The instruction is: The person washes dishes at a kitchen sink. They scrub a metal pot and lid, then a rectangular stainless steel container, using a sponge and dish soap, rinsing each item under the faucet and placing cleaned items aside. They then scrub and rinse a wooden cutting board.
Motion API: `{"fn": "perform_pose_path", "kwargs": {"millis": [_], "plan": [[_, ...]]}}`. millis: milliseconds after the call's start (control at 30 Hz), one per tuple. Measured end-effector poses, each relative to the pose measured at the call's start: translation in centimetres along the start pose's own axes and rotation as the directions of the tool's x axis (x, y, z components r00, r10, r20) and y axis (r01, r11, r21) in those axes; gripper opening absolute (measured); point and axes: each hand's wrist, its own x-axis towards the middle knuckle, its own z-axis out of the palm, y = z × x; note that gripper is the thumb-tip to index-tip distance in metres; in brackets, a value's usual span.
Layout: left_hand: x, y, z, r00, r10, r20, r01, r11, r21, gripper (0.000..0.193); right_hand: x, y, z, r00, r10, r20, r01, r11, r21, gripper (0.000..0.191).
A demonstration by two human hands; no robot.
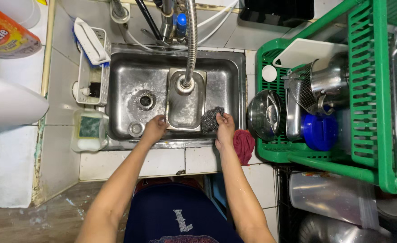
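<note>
A rectangular steel tray stands in the steel sink under the flexible faucet hose. My left hand grips the tray's near left corner. My right hand holds a grey steel wool scrubber against the tray's near right side. Both forearms reach in over the tiled front ledge.
A green dish rack at the right holds steel pots, a lid, a blue bowl and a white board. A red cloth hangs off the sink's right corner. A sponge box, a white caddy with a brush and a detergent bottle sit left.
</note>
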Motion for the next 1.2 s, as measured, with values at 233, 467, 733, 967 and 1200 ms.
{"fn": "perform_pose_path", "kwargs": {"millis": [233, 467, 733, 967, 1200], "plan": [[1.5, 0.7, 2.5, 0.938, -0.32, 0.133, 0.345, 0.825, -0.448, 0.027, 0.0, 0.7, -1.2, 0.999, -0.023, 0.031, 0.019, 0.993, 0.115, 0.018], [0.8, 5.1, 10.7, 0.846, -0.439, 0.303, 0.5, 0.452, -0.739, 0.025, 0.4, 2.5, -2.6, 1.0, -0.02, 0.002, 0.019, 0.997, 0.077, 0.021], [5.3, 7.2, 4.1, 0.917, 0.378, -0.129, -0.28, 0.839, 0.466, 0.022, 1.2, 1.5, -4.0, 0.997, -0.015, -0.077, 0.025, 0.991, 0.131, 0.019], [9.7, 4.4, -2.6, 0.984, 0.143, 0.103, -0.175, 0.721, 0.67, 0.048, 1.8, 3.2, -2.1, 0.995, -0.002, -0.103, -0.003, 0.999, -0.044, 0.018], [6.4, -0.1, -2.2, 0.988, -0.116, -0.105, 0.153, 0.862, 0.483, 0.065, -0.4, 4.3, 7.5, 0.937, -0.308, 0.165, 0.349, 0.799, -0.489, 0.026]]}}
